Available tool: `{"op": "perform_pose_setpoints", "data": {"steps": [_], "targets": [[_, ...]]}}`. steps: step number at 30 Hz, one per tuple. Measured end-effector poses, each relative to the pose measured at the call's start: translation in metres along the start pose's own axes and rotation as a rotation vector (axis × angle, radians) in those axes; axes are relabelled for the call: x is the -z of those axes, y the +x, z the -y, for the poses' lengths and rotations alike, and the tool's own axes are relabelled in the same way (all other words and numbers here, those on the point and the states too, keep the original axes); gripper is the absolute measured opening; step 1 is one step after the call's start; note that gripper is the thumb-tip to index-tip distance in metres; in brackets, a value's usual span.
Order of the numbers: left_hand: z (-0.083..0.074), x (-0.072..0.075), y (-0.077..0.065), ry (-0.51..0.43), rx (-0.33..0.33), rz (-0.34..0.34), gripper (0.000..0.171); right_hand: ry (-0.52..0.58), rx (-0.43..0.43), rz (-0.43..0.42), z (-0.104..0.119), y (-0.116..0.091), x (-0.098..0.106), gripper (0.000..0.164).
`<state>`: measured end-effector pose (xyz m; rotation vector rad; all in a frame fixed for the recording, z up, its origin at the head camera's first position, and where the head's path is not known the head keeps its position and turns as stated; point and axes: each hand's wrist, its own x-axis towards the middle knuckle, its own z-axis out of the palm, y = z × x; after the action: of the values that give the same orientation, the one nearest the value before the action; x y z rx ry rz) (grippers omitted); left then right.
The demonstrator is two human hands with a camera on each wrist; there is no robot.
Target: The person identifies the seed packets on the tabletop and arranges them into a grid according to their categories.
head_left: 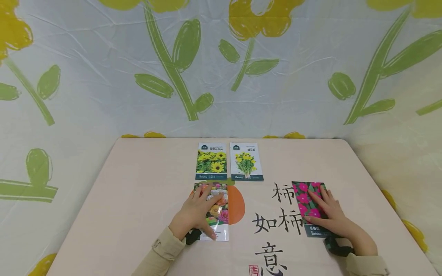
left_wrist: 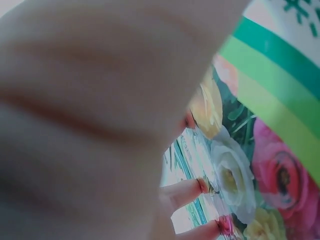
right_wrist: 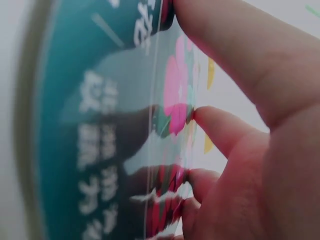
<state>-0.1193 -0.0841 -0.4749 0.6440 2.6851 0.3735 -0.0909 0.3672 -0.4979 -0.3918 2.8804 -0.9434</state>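
In the head view my left hand (head_left: 197,211) rests, fingers spread, on a seed packet (head_left: 222,226) printed with multicoloured blooms. The left wrist view shows fingertips touching this glossy packet (left_wrist: 285,175), though much of that view is blocked by the blurred hand. Over to the right, my right hand (head_left: 332,215) lies across a pink-flower seed packet (head_left: 304,199) with a dark blue-green band at its near end. Its thumb and fingertips touch the packet's face (right_wrist: 100,150) in the right wrist view. Parts of both packets are hidden beneath the hands.
Two more seed packets lie side by side farther back: one with sunflowers (head_left: 211,161) and one with a yellow-flowered plant (head_left: 246,161). The pale pink tablecloth (head_left: 138,191) carries an orange fruit print and black characters. A flower-patterned curtain (head_left: 276,99) stands behind the table.
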Motion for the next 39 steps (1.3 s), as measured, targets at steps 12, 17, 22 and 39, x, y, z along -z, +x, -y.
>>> {"op": "perform_pose_setpoints", "data": {"steps": [12, 17, 22, 39], "targets": [[0.001, 0.001, 0.000, -0.007, -0.019, -0.001, 0.121, 0.043, -0.003, 0.011, 0.005, 0.002, -0.015, 0.095], [0.001, 0.001, 0.000, 0.002, -0.019, -0.004, 0.121, 0.033, -0.031, 0.033, 0.019, 0.004, -0.014, 0.093], [0.001, 0.000, 0.000, 0.001, -0.017, 0.001, 0.121, 0.006, -0.077, 0.059, 0.034, 0.006, -0.014, 0.095], [0.002, -0.001, 0.002, 0.002, 0.001, 0.009, 0.120, -0.077, -0.095, 0.043, 0.058, 0.012, -0.029, 0.093]]}}
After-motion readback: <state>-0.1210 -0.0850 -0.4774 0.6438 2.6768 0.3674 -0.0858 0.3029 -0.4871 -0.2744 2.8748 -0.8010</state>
